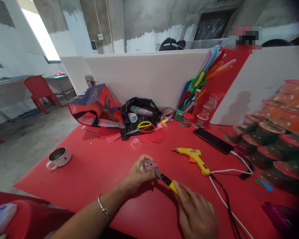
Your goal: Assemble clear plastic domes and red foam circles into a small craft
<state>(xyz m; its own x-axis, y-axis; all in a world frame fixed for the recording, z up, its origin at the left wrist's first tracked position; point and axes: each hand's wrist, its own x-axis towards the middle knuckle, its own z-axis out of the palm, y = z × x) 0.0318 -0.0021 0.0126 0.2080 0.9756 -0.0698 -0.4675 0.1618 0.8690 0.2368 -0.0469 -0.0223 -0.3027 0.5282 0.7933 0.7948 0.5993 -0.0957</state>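
Between the fingers of my left hand is a small clear plastic dome lid, held just above the red table. My right hand is wrapped round the yellow handle of a utility knife. The knife's blade points up and left, its tip at the lid's edge; whether it has cut in, I cannot tell. Farther back on the table lies another clear dome lid. To the right of my hands rests a yellow glue gun with its nozzle pointing left.
A cup stands at left. Behind are a red and blue bag, a black plastic bag, scissors and a holder of pipe cleaners. A phone, cables and stacked plastic containers occupy the right.
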